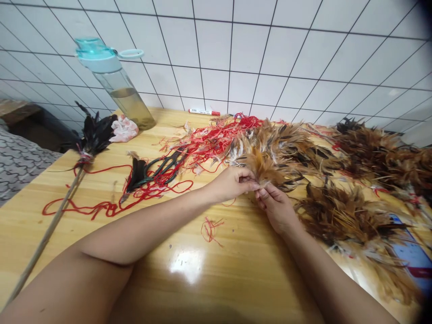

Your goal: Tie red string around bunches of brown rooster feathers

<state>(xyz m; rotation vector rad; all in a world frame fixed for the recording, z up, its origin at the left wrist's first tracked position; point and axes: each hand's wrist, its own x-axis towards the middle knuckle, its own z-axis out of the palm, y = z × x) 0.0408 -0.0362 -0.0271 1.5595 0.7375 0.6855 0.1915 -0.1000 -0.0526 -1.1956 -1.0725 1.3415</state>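
Above the middle of the table, my left hand (234,183) is closed, with thumb and fingers pinching the pale quill ends of a small bunch of golden-brown feathers (262,167). My right hand (277,208) meets it from the right, its fingertips pressed together on the same quill ends. The feathers fan upward from the pinch. Just behind them lies a loose heap of brown and black feathers (290,141). Tangled red string (222,135) spreads left of that heap, and a small scrap of red string (211,229) lies in front of my hands.
A stick (50,229) with black feathers (96,132) tied at its top lies left. Scissors (165,164) rest among red string. A water bottle (126,101) and a marker (204,112) stand and lie near the tiled wall. More feather bunches (347,211) cover the right side.
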